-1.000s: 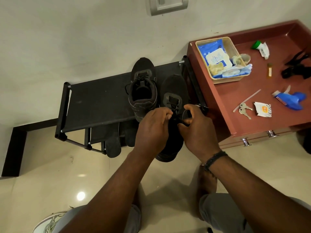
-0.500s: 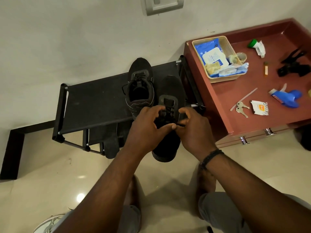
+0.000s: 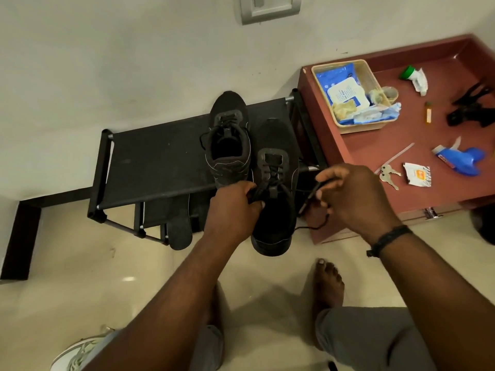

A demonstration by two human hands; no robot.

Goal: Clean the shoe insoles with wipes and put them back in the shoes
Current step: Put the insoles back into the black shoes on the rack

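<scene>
Two black shoes stand on a low black rack [image 3: 150, 167]. The far shoe [image 3: 229, 140] sits fully on the rack with its mouth open. The near shoe [image 3: 274, 188] overhangs the rack's front edge. My left hand [image 3: 235, 207] grips the lace at the near shoe's left side. My right hand [image 3: 348, 194] pinches the other lace end [image 3: 310, 195] and holds it out to the right. A black insole [image 3: 178, 231] leans against the rack's lower shelf. A blue wipes pack [image 3: 341, 92] lies in a beige tray [image 3: 356, 127] on the red cabinet.
The red cabinet top [image 3: 417, 145] holds keys [image 3: 388, 175], a blue spray head [image 3: 464, 160], a torn sachet [image 3: 417, 175], a black clip [image 3: 471, 108] and a green-capped tube [image 3: 413, 77]. My bare feet are on the tiled floor; a white sneaker [image 3: 77, 352] lies bottom left.
My hands were together over the near shoe's laces; now they have drawn apart, the right hand pulling a lace end out to the right. The shoe sits a little nearer to me.
</scene>
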